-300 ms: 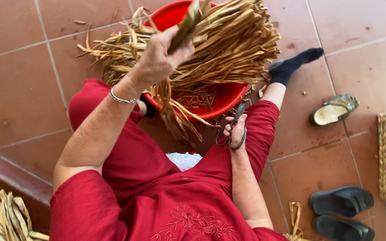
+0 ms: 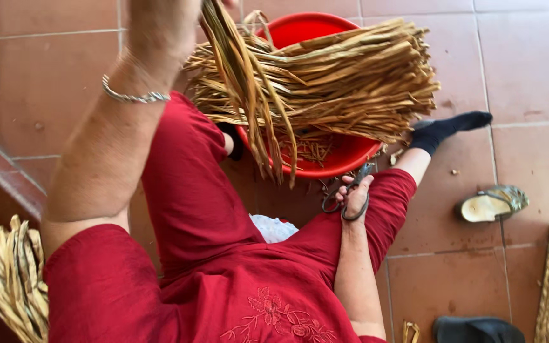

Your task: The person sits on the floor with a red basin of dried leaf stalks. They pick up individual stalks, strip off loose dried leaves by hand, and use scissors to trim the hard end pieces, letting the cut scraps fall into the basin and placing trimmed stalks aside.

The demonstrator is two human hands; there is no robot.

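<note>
While my left hand (image 2: 179,19) lifts dried leaf strips (image 2: 249,95), its grip mostly out of view | right hand (image 2: 352,197) fingers closed through scissors (image 2: 349,194) loops

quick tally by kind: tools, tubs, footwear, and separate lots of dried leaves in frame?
Scissors: 1, in the right hand
Red tub: 1
Footwear: 2, a sandal and a dark shoe cut off by the frame edge
Dried-leaf lots: 3, a bundle across the tub, a handful hanging from the raised left hand, a pile at lower left
Total: 7
</note>
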